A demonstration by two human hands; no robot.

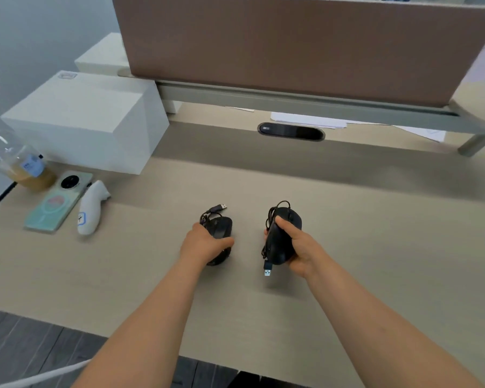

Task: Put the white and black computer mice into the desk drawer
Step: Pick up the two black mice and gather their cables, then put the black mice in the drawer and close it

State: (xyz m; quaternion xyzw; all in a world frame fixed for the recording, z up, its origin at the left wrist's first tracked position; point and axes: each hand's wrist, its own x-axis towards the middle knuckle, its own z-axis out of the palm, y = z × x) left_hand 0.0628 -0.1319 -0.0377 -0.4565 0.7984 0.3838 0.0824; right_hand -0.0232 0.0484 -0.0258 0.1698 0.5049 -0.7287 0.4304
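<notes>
Two black wired computer mice are at the middle of the wooden desk (375, 247). My left hand (205, 243) grips the left black mouse (221, 228), whose bundled cable and USB plug (220, 207) stick out behind it. My right hand (300, 247) holds the right black mouse (280, 245) lifted and tilted, its coiled cable pressed against it and its USB plug (267, 269) dangling below. No white mouse shows. No drawer is in view.
At the left lie a white handheld controller (91, 207), a phone (59, 201) face down and a clear bag (20, 166). A white box (87, 119) stands behind them. A brown divider panel (291, 43) on a grey rail closes the back, with papers (311, 120) and a cable port (291, 131) beneath.
</notes>
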